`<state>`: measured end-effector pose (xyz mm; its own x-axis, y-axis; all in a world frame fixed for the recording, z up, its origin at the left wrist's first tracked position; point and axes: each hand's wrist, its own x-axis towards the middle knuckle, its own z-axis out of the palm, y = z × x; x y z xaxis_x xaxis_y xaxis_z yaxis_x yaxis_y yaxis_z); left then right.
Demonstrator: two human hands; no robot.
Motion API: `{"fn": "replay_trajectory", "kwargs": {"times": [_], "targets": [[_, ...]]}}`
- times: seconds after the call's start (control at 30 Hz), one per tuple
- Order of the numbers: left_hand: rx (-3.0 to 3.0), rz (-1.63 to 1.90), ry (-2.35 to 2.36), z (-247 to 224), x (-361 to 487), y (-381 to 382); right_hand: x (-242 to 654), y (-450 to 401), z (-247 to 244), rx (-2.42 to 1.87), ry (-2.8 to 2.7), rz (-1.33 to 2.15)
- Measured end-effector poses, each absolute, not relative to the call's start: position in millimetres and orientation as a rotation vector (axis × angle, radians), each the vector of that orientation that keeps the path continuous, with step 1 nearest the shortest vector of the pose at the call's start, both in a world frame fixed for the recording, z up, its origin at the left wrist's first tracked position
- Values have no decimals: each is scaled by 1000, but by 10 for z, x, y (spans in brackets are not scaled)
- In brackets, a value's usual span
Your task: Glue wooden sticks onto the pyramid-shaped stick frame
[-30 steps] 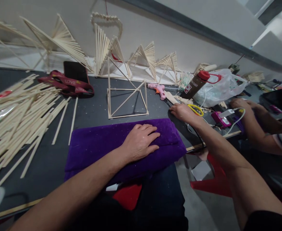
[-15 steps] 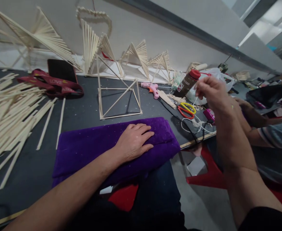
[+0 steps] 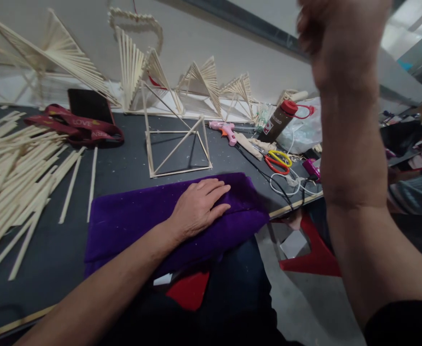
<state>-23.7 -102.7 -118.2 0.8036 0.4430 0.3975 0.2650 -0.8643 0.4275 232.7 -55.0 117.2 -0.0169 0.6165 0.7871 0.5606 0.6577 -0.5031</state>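
One head-worn camera looks forward and down, close over the table.

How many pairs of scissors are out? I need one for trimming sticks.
2, lying side by side on the dark table right of the pink glue gun: yellow-handled scissors and red-handled scissors. The raised right hand may hide others.

Bare forearms, a black sleeve at the right upper arm.

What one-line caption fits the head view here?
Left hand flat on purple cloth, right hand raised high, beside a stick frame and loose sticks.
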Motion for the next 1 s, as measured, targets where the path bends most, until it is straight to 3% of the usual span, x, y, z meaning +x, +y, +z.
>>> {"fn": "replay_trajectory", "kwargs": {"times": [0.13, 0.23, 0.37, 0.63, 0.87, 1.0], "targets": [[2329, 897, 610, -1013, -308, -1023, 1845, -917, 471, -1169, -1686, 515], [1777, 833, 665, -857, -247, -995, 1738, -1068, -171, -1190, -1592, 796], [1065, 661, 595, -724, -56, -902, 1692, -1018, -656, -1123, -1531, 696], [911, 727, 501, -811, -106, -782, 1507, -987, -811, -979, -1613, 648], [939, 789, 519, -805, -226, -722, 1402, -1061, -795, -1060, -1707, 320], [892, 797, 496, -771, -234, -741, 1407, -1086, -808, -1039, -1677, 406]]}}
